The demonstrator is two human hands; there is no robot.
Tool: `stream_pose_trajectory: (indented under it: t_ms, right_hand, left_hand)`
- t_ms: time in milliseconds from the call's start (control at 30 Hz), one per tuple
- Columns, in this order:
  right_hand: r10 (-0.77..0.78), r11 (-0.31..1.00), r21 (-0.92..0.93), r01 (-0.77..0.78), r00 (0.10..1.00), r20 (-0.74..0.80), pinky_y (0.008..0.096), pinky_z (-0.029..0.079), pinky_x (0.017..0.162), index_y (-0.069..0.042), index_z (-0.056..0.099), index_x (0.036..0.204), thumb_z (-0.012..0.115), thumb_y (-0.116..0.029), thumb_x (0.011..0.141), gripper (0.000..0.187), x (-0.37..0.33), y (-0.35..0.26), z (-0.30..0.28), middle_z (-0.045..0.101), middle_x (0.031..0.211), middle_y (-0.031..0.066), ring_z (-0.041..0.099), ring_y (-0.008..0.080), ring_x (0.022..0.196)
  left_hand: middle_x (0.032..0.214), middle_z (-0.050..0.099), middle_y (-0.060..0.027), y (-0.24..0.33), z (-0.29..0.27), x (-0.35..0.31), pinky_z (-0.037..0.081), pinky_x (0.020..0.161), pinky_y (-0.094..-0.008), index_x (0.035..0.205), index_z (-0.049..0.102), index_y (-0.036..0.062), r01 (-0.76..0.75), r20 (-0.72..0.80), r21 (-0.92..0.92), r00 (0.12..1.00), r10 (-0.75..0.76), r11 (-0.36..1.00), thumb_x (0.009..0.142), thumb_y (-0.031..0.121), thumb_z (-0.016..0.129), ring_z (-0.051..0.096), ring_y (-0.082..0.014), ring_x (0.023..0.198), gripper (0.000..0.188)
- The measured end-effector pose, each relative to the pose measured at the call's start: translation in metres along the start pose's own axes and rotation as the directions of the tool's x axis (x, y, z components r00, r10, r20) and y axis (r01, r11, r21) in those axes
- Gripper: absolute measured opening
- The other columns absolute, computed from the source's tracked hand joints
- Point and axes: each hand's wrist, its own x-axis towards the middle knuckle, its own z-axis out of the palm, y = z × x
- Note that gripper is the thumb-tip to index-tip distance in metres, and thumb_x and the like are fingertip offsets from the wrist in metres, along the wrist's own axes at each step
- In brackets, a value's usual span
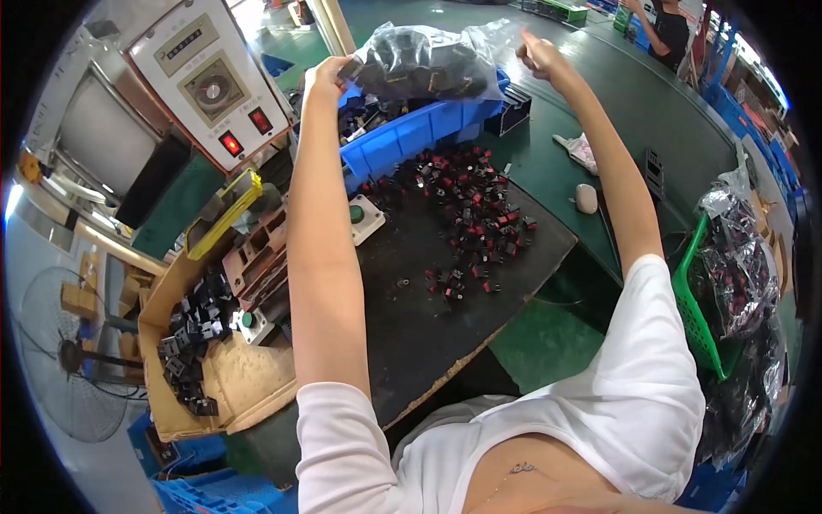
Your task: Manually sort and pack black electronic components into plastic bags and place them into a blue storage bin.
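Observation:
Both my arms reach far forward to a clear plastic bag point(428, 64) full of dark parts, which lies over the back of a blue bin point(419, 128). My left hand point(325, 77) is closed on the bag's left end. At the opposite end, my right hand point(541, 56) has its fingers bent at the clear loose edge and seems to pinch it; its grip is small in view. Dark loose parts fill the bin below. Nearer me, a heap of small black and red switch-like parts point(471, 206) spreads over the black worktop point(402, 334).
A control box point(210, 81) with a dial and red switches stands left. Below it are a green-button fixture point(366, 216) and a cardboard box point(257, 377) of black parts. A green basket point(698, 317) with bagged parts is right. Another person point(668, 34) is at the far right.

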Motion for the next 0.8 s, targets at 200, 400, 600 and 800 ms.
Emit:
stream_pose_trajectory:
  t_ms: [200,400,600,800]
  right_hand:
    - [-0.152,0.848,-0.486,0.214,0.975,0.163,0.0261,0.025,0.035,-0.001,0.064,0.061,0.038,-0.077,0.07,0.081,-0.029,-0.022,0.033,0.038,0.049,0.0002,0.031,0.009,0.036]
    - [-0.226,0.714,-0.605,0.352,0.934,0.277,0.0256,0.024,0.037,-0.003,0.063,0.061,0.057,-0.054,0.077,0.054,0.008,-0.035,0.042,0.042,0.045,-0.0002,0.034,0.0061,0.038]
    - [0.095,0.761,-0.636,0.131,0.946,0.309,0.0242,0.022,0.036,-0.003,0.066,0.082,0.055,-0.05,0.081,0.048,-0.013,-0.048,0.036,0.047,0.054,-0.0003,0.032,0.0051,0.039]
    - [-0.038,0.914,-0.371,0.165,0.944,0.328,0.0226,0.022,0.037,-0.001,0.065,0.088,0.058,-0.03,0.085,0.031,-0.011,-0.029,0.025,0.045,0.053,-0.0054,0.031,0.0035,0.04]
  left_hand:
    - [0.056,0.049,-0.005,0.01,-0.016,0.025,0.033,0.038,-0.0325,0.061,0.057,0.0026,-0.159,0.091,0.649,0.987,0.131,0.745,0.072,0.044,0.065,0.043,-0.0147,0.043,0.044]
    - [0.105,0.055,-0.0175,0.029,-0.013,-0.001,0.043,0.081,-0.0397,0.104,0.057,-0.0044,-0.106,0.236,0.719,0.967,-0.098,0.687,0.079,0.058,0.051,0.054,-0.0202,0.091,0.068]
    - [0.055,0.05,0.004,0.033,-0.009,-0.035,0.041,0.04,-0.0246,0.11,0.054,0.0064,-0.003,0.308,0.505,0.935,-0.176,0.863,0.081,0.056,0.05,0.041,-0.0085,0.039,0.058]
    - [0.105,0.058,-0.0151,-0.002,0.01,-0.021,0.047,0.076,-0.0342,0.104,0.053,-0.0046,0.043,0.542,0.17,0.83,-0.13,0.984,0.083,0.046,0.054,0.056,-0.0213,0.093,0.055]
